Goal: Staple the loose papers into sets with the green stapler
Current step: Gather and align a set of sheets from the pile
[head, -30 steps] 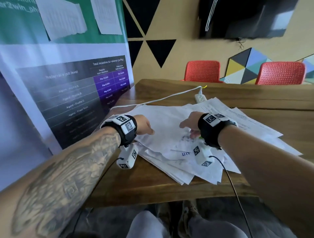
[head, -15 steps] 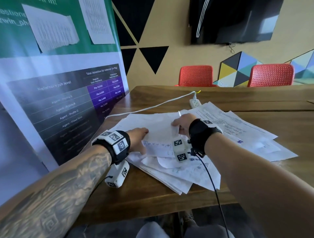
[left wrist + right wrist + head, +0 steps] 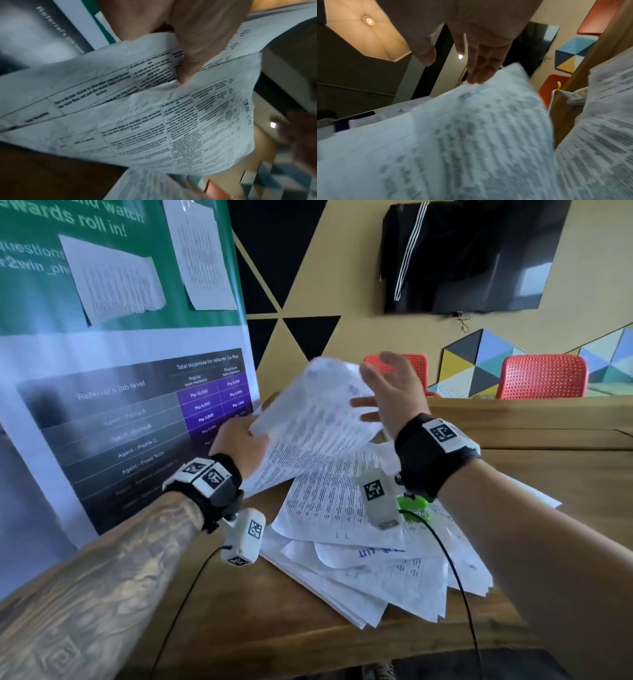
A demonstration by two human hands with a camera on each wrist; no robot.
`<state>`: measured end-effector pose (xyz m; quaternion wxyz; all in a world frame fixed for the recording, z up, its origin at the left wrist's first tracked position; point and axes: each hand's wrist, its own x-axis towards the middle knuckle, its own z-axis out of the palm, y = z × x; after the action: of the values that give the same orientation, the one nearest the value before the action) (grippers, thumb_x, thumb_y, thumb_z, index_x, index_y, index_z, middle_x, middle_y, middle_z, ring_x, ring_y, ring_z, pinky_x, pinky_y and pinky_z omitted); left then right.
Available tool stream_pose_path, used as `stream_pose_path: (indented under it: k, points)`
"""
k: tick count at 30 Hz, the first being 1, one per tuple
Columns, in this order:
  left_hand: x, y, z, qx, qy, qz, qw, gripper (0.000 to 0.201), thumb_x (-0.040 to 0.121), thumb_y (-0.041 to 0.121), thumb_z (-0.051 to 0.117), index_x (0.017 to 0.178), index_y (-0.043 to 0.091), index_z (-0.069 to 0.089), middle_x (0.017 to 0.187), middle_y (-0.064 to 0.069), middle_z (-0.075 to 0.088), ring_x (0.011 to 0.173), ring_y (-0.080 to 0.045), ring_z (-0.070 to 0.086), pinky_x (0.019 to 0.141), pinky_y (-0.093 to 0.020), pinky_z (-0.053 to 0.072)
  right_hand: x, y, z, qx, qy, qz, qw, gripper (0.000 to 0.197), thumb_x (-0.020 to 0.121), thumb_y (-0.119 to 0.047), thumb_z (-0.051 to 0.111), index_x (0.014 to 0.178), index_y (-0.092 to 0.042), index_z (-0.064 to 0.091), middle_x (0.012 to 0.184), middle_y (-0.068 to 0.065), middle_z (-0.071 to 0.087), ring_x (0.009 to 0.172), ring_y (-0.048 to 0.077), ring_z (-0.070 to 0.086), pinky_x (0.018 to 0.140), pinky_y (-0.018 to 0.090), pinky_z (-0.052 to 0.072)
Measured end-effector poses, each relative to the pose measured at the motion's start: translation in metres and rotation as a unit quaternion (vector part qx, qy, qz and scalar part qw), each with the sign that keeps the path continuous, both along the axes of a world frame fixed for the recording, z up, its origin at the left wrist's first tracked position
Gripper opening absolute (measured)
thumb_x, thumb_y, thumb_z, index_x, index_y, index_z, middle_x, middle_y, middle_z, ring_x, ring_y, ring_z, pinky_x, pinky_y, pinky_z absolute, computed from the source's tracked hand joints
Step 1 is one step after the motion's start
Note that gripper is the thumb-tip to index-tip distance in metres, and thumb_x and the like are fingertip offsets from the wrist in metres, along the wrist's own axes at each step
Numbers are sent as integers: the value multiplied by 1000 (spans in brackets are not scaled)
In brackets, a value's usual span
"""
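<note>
Two hands, listed from the fingers outward. Left hand: we have thumb and fingers pinching the near edge of the lifted sheets, printed tables facing down toward the wrist camera. Right hand: fingers straight and slightly spread, tips just touching the far edge of those sheets, holding nothing.

Change noted: half a second ago both our hands lay flat on the paper pile; now a few sheets are raised clear of it and tilted upward, blurred with motion. We judge this to be one set separated, ready for squaring.

Green stapler: on the pile beneath our right wrist, partly hidden by the wrist camera, untouched.

Wooden table: bears the remaining loose papers, fanned and unstapled.
</note>
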<state>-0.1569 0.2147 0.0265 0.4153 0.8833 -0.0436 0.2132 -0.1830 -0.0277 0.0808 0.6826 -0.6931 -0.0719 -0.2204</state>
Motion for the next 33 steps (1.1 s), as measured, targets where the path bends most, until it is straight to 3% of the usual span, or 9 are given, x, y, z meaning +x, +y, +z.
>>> stream_pose_path:
  k: [5,9,14,16,22,24,27,30,33]
  points:
    - [5,17,27,-187,-13,-16,982,6,88,22,76,90,19,72,85,4,68,80,-16,65,67,-22,50,13,-24,-20,-106,54,-33,992,107,66,-57,81,151,-23,27,149,4,46,129,20,50,110,44,41]
    - [8,21,42,-267,19,-15,963,37,74,28,84,102,6,75,110,-3,74,110,-22,66,103,-37,46,17,-21,-24,-136,78,15,987,77,71,-38,81,135,-15,44,124,5,57,112,21,56,101,45,47]
    - [10,15,45,-316,31,-21,948,77,61,38,90,124,3,64,127,0,62,120,-19,53,96,-34,37,18,-14,-18,-113,23,15,993,26,83,-22,77,105,-15,65,100,3,72,84,15,66,76,33,54]
    - [12,16,39,-332,33,-29,942,91,53,49,93,127,5,65,128,-1,67,119,-15,59,100,-33,38,16,-16,-22,-103,0,-6,995,19,85,-20,75,102,-19,67,98,-3,74,90,15,69,83,34,54]
    - [0,9,1,-327,64,-81,939,21,82,5,76,102,11,76,105,-4,78,110,-24,68,101,-37,48,7,-19,-48,-155,39,6,987,17,90,-16,67,83,-20,52,78,-4,58,66,12,53,62,27,44]
    - [-1,3,-3,-299,89,-106,944,25,84,4,73,108,12,74,110,-3,76,114,-23,66,102,-36,47,7,-13,-51,-165,56,16,985,21,86,-25,69,101,-17,56,100,1,65,86,15,61,77,31,52]
    - [-1,-4,-3,-281,114,-100,948,48,68,27,82,114,16,73,116,1,75,113,-22,66,108,-48,45,11,-5,-52,-172,75,31,982,75,73,-48,68,136,-16,43,136,8,57,123,26,56,102,51,48]
    - [-8,-9,4,-257,63,-67,962,51,76,34,82,121,16,69,120,-1,72,108,-16,67,95,-38,53,15,-5,-47,-159,45,-3,986,63,87,-34,70,139,-17,39,130,6,59,117,26,60,97,49,52]
    - [-9,-6,29,-195,-22,-1,981,39,91,27,73,122,6,60,119,-11,67,103,-21,66,87,-32,56,18,-20,-25,-145,-39,-110,982,87,79,-38,77,149,-30,27,141,0,50,125,23,53,104,50,47]
